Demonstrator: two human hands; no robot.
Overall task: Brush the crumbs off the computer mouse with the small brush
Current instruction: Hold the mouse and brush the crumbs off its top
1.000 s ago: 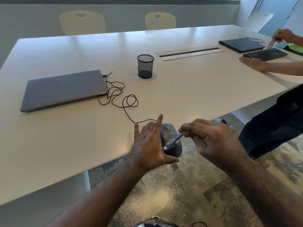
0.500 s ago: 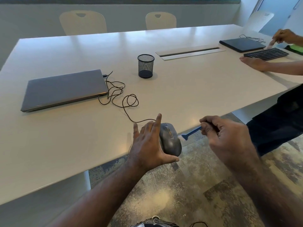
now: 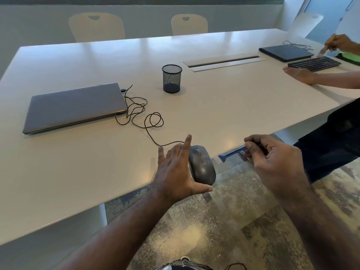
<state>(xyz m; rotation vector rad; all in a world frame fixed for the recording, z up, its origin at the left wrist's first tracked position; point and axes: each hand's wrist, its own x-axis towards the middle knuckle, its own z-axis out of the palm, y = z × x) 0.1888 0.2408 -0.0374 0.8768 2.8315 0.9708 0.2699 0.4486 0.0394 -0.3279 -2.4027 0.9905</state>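
Meeting room with a long white rectangular table [image 3: 224,106], pale moulded chairs [image 3: 96,26] along its far side under a window, and mottled grey-brown carpet [image 3: 204,230] near the viewer. Near edge of table, centre: dark grey wired computer mouse [image 3: 202,168], lifted at the table's edge, scroll wheel facing up and right. Left hand [image 3: 175,172] grasps the mouse from its left side, thumb under the near end, index finger extended along the far end, remaining fingers largely straight. Thin black mouse cable [image 3: 144,115] runs from the mouse's far end across the table in loose loops to a closed grey laptop [image 3: 74,106] lying flat at the left. Right of the mouse, apart from it: small blue-handled brush [image 3: 231,153], head pointing left toward the mouse, not touching it, positioned over the table edge. Right hand [image 3: 276,164] pinches the brush handle between thumb and curled fingers. Centre of table, beyond the cable: black wire-mesh pen cup [image 3: 171,78], upright. Behind it to the right: long recessed cable slot with white lid [image 3: 226,62]. Far right: closed dark laptop [image 3: 286,52], black keyboard [image 3: 314,63], green item [image 3: 350,58] partly cut off by the frame, and a second person's hands [image 3: 300,75], one flat on the table beside the keyboard.
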